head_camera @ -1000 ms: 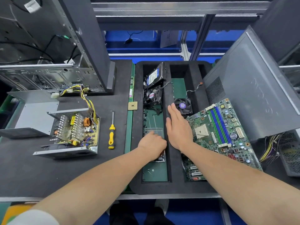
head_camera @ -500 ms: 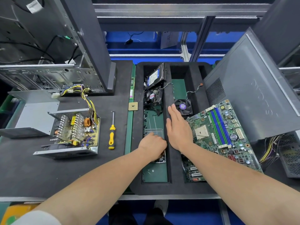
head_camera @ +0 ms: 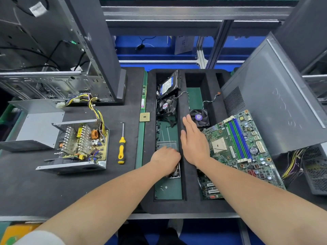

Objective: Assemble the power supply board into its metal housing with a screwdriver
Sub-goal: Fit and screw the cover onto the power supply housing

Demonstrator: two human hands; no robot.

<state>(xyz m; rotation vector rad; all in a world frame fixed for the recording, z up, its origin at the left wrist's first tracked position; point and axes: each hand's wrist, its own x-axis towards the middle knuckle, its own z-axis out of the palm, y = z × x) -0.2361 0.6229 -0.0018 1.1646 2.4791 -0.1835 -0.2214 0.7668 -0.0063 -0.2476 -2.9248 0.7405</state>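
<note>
The power supply board (head_camera: 83, 140), with heat sinks and a copper coil, sits inside its open metal housing (head_camera: 70, 167) on the dark mat at the left. A yellow-handled screwdriver (head_camera: 121, 149) lies just right of the housing, untouched. My left hand (head_camera: 165, 159) reaches into a foam tray compartment. Its fingers curl down over a small clear box (head_camera: 168, 145), and the fingertips are hidden. My right hand (head_camera: 193, 142) rests flat, fingers straight, on the foam divider beside it. Both hands are well right of the housing.
The black foam tray (head_camera: 182, 204) also holds a hard drive (head_camera: 169, 84), two fans (head_camera: 200, 117) and a motherboard (head_camera: 235, 145). A CPU chip (head_camera: 144, 117) lies on the green strip. A grey lid (head_camera: 39, 128) and an open PC case (head_camera: 53, 85) stand at left, a grey case (head_camera: 274, 103) at right.
</note>
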